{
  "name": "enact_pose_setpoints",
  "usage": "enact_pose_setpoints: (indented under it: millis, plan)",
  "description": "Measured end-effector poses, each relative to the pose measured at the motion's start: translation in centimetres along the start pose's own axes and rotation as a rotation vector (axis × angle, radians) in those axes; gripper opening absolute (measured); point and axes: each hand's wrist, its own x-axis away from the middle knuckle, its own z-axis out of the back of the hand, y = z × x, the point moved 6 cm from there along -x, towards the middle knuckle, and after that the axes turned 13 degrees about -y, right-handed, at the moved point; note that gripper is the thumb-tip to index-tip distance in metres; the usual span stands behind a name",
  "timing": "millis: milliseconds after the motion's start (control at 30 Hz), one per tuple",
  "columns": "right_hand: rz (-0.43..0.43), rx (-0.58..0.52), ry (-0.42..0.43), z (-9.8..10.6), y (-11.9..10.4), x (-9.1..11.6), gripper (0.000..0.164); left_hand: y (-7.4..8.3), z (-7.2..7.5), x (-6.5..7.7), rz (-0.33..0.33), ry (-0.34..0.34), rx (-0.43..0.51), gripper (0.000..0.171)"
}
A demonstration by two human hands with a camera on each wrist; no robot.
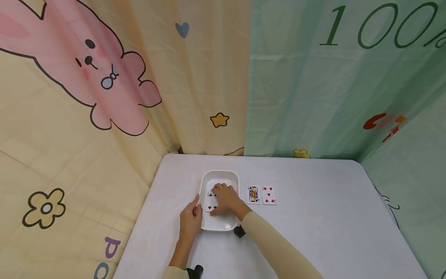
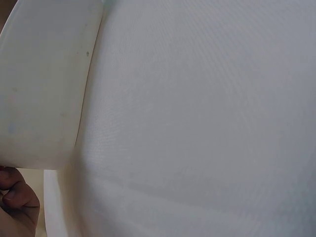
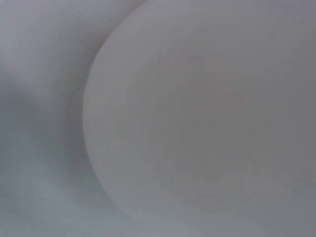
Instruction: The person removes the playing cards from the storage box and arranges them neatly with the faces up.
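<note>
A white tray [image 1: 220, 228] with raised walls and rounded corners sits on the table. My left hand [image 1: 189, 221] grips its left rim in the head view, thumb along the edge. In the left wrist view only curled fingers [image 2: 22, 197] of that hand show, against the tray's wall [image 2: 44, 89]. Inside the tray lies a clubs playing card [image 1: 210, 202], partly covered by my right hand [image 1: 227, 199]. That hand's fingers and thumb are spread over the card's right side. The right wrist view shows only a blurred, pale rounded edge.
Right of the tray, a face card [image 1: 253, 195] and a hearts card [image 1: 269, 195] lie face up side by side. The white table [image 1: 313, 232] is bordered by printed curtains [image 1: 209, 77] at the back and sides.
</note>
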Motion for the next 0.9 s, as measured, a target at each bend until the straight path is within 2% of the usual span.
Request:
enact_pose_setpoints:
  millis: [133, 367, 567, 733, 900]
  plan:
    - [-0.006, -0.010, -0.004, 0.2, 0.0, 0.2, 0.098, 0.0, 0.0, 0.0, -0.003, 0.004, 0.001, 0.040]
    - [0.000, -0.002, 0.021, 0.9, 0.1, 0.6, 0.098, -0.4, -0.1, 0.0, 0.041, -0.020, 0.006, 0.041]
    - [0.029, -0.016, 0.066, 2.2, 0.4, 1.5, 0.097, -0.1, 0.1, -0.1, 0.007, -0.003, 0.004, 0.040]
    - [0.051, -0.032, 0.124, 3.7, 1.3, 2.7, 0.100, -0.1, 0.1, -0.1, 0.022, -0.014, 0.003, 0.040]
    - [0.061, -0.089, 0.175, 5.6, 3.4, 4.8, 0.094, -0.2, -0.1, 0.0, 0.064, -0.039, 0.013, 0.042]
